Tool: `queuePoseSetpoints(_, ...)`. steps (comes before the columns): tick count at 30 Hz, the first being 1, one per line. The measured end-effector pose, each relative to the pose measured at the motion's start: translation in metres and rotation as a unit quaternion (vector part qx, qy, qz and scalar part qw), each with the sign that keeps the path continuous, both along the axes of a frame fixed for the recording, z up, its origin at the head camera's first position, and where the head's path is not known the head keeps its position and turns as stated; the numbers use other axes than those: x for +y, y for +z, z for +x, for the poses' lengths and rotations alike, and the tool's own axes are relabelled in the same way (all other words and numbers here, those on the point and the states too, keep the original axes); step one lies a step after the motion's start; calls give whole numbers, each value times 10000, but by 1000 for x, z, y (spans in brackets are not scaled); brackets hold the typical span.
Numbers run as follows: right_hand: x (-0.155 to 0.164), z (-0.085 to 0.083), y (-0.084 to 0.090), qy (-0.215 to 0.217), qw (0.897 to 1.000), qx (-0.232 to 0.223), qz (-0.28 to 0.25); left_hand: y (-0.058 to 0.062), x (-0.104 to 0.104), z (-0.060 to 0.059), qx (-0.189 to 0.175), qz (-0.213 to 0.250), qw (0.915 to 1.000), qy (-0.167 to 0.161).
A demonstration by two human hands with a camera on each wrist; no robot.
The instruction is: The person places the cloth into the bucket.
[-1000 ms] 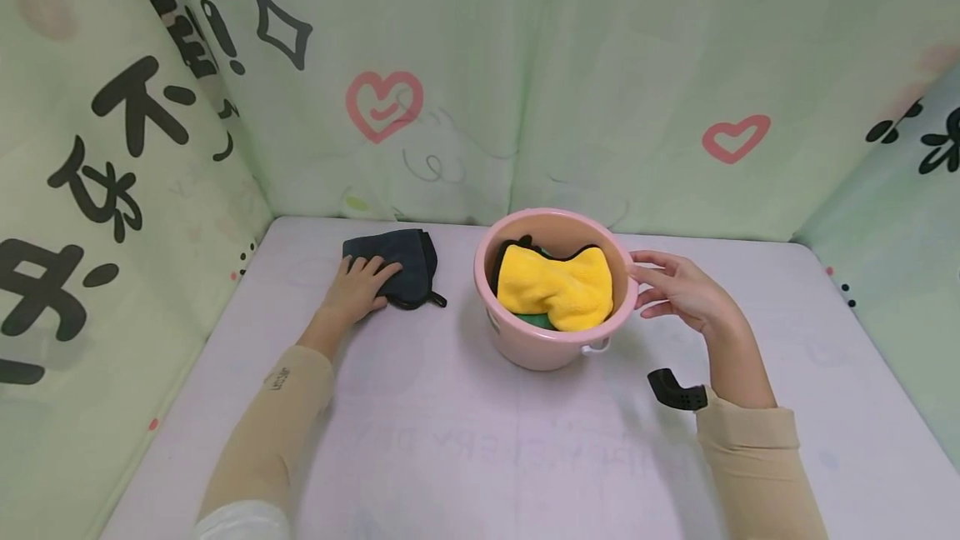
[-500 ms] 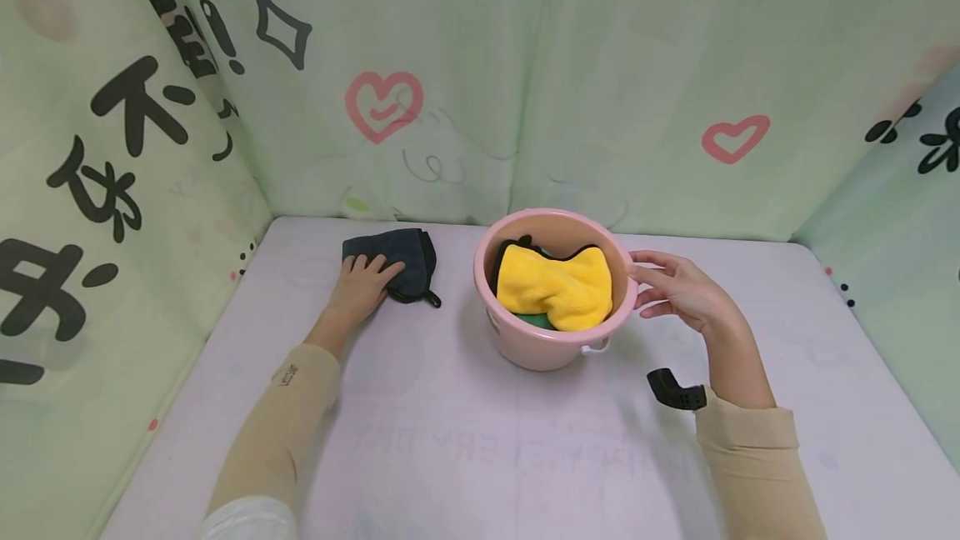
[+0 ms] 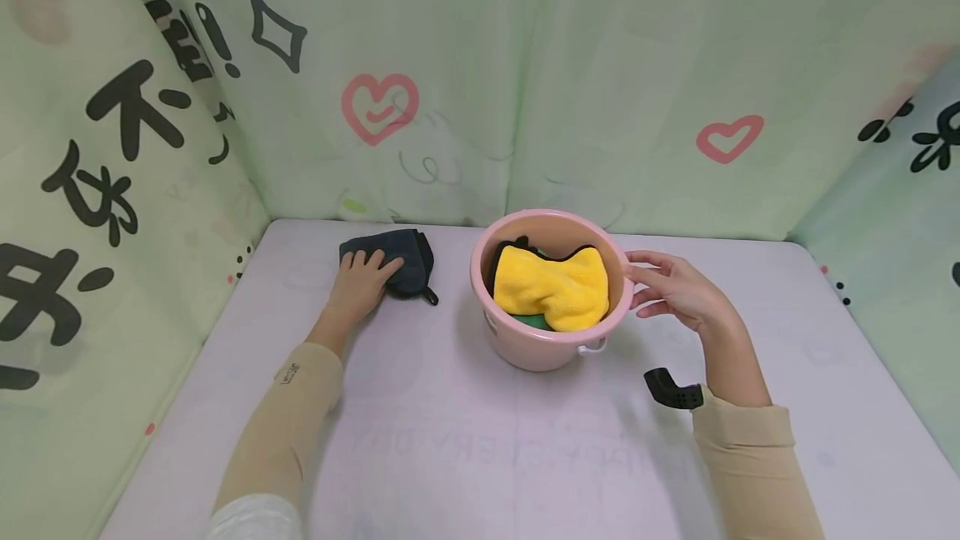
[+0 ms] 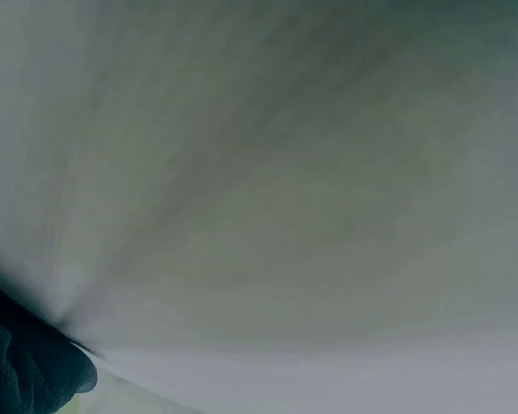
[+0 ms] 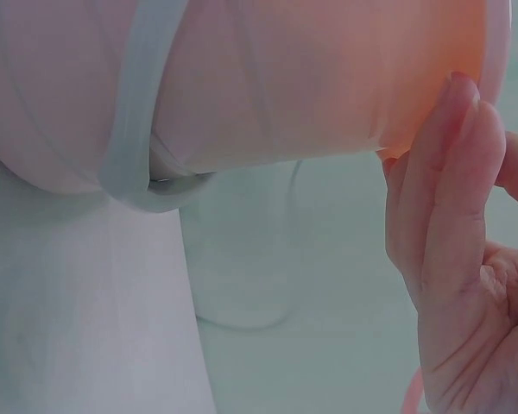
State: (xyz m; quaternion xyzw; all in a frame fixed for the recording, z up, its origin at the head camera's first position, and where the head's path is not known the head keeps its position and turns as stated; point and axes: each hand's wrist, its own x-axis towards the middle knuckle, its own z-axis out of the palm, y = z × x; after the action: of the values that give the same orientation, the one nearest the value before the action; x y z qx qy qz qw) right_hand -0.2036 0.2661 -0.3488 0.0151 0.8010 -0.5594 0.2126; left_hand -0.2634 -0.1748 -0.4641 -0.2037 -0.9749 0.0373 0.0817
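In the head view a folded dark blue-grey towel [image 3: 393,261] with black edging and a hanging loop lies on the table at the left. My left hand [image 3: 358,286] has its fingers over the towel's near left part, thumb gathering the front edge. The left wrist view catches only a bulging corner of the towel [image 4: 34,371]. Right of it a pink bucket [image 3: 536,352] stands upright, holding a folded yellow towel [image 3: 551,286] above something green. My right hand [image 3: 678,294] touches the bucket's right rim with nearly straight fingers; the right wrist view shows fingertips [image 5: 466,121] against its outside.
The pale table [image 3: 480,457] reaches back to a light green curtain [image 3: 600,65] printed with hearts and black characters. A white bucket handle [image 5: 142,112] hangs down the bucket's side. A black curved device [image 3: 671,390] sits at my right wrist.
The front edge and loop of the dark towel have drawn in slightly toward my left hand, and the left forearm has shifted a little right. The right hand and bucket stay put.
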Motion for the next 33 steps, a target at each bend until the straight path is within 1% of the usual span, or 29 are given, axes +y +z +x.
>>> queuePoseSetpoints(2,0,0,0,-3,10000,0,-13,2,1,-1,123,61,9999,-16)
queuePoseSetpoints(5,0,0,0,3,10000,-8,3,9,3,-2,420,129,9990,-56)
queuePoseSetpoints(9,0,-1,-1,11,10000,-18,57,24,7,-2,751,149,9970,-75)
queuePoseSetpoints(13,0,0,0,0,10000,-15,66,41,14,-1,918,128,9957,-20)
queuePoseSetpoints(16,0,0,0,9,10000,1,72,52,18,-2,1229,97,9924,-24)
queuePoseSetpoints(19,-1,0,0,22,10000,17,81,62,23,-3,1795,85,9836,-141)
queuePoseSetpoints(22,-2,0,1,8,10000,18,82,73,28,-4,2410,158,9697,-356)
queuePoseSetpoints(24,-2,0,2,8,10000,19,84,81,33,-4,2744,270,9598,-517)
queuePoseSetpoints(26,-2,1,3,0,10000,15,90,89,39,-4,3006,422,9504,-678)
queuePoseSetpoints(29,-3,1,4,-27,9999,15,99,104,51,-1,3231,602,9402,-892)
queuePoseSetpoints(31,-3,2,4,-44,9999,14,90,114,60,4,3263,649,9378,-993)
queuePoseSetpoints(33,-3,2,4,-35,10000,19,73,123,69,8,3243,595,9382,-1049)
